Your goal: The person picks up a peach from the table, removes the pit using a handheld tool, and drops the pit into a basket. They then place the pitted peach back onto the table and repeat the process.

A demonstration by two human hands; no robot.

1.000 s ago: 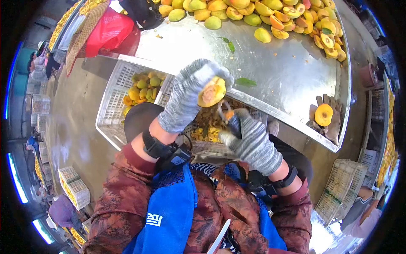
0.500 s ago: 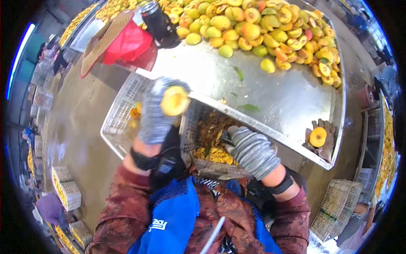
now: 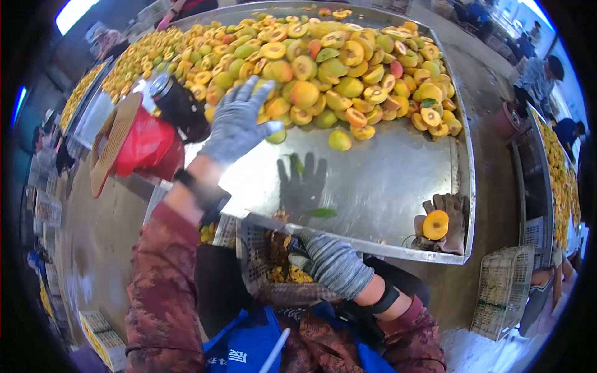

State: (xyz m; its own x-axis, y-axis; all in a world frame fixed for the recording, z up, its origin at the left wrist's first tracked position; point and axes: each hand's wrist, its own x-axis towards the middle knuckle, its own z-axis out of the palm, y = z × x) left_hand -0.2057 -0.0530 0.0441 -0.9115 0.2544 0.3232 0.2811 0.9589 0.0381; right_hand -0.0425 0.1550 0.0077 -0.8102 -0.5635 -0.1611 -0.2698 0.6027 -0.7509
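My left hand (image 3: 238, 122), in a grey knit glove, reaches over the metal table (image 3: 385, 180) with its fingers spread and nothing in it. Its fingertips are at the near edge of the pile of yellow-green and orange fruit (image 3: 305, 93), much of it halved. My right hand (image 3: 336, 261), gloved too, is closed round a small dark tool (image 3: 297, 245) at the table's front edge. Below it, a grey crate (image 3: 254, 261) holds yellow fruit pieces and brown scraps.
A black flask (image 3: 180, 109) and a red bag with a woven hat (image 3: 118, 137) lie at the left. On the table's right corner a halved fruit (image 3: 435, 224) rests on brown gloves (image 3: 457, 217). White crates (image 3: 504, 292) and people are further off.
The halved fruit is gone from my left hand, which has moved up to the pile and opened. My right hand still grips the dark tool. The view has shifted towards the pile.
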